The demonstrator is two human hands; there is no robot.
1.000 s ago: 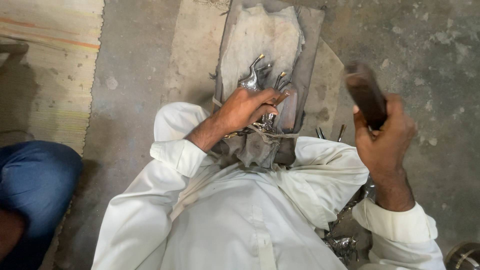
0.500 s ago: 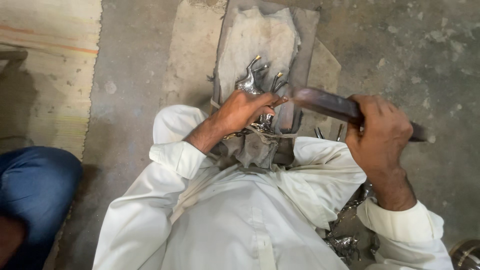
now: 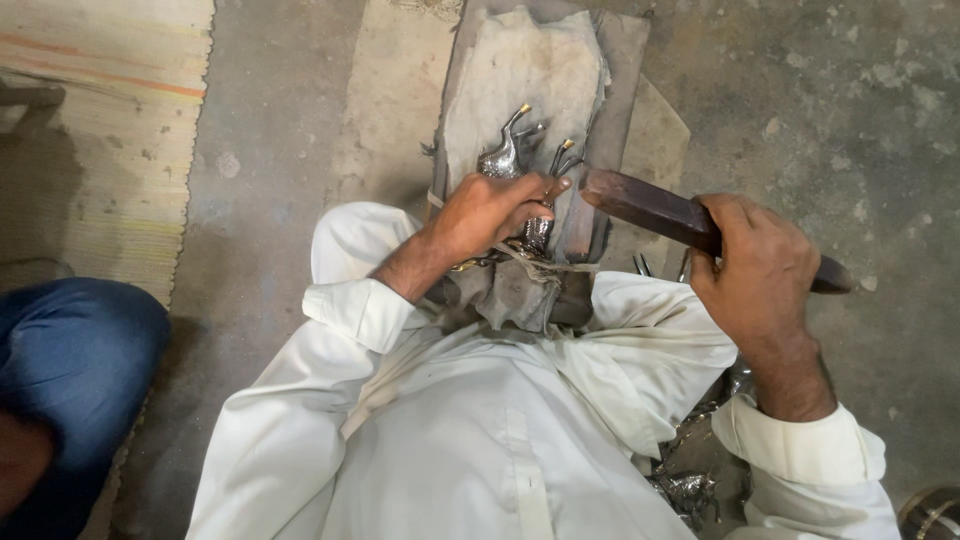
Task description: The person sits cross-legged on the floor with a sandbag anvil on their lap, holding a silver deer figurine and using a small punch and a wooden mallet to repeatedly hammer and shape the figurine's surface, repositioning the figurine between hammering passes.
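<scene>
**Two hands, one metal figure, one wooden bat**

The left hand (image 3: pixel 495 210) is closed over a small silvery metal figure (image 3: pixel 505 160), pinning it down on a cloth-covered board (image 3: pixel 520 70) that slopes away in front of the person's lap. The figure's thin neck and brass-tipped prongs stick out past the knuckles; its lower part is hidden under the fingers. The right hand (image 3: pixel 755 270) is wrapped tightly round a dark wooden bat (image 3: pixel 640 205), held nearly level, its blunt end just beside the left thumb and the figure; whether it touches them is unclear.

A cord crosses the board's near end, over crumpled grey cloth. The person wears white, both cuffs turned back. More silvery metal pieces (image 3: pixel 690 490) lie by the right hip. The floor (image 3: pixel 830 100) is rough concrete, with a woven mat (image 3: pixel 90 130) at left and someone's blue-clad knee (image 3: pixel 70 350) beside it.
</scene>
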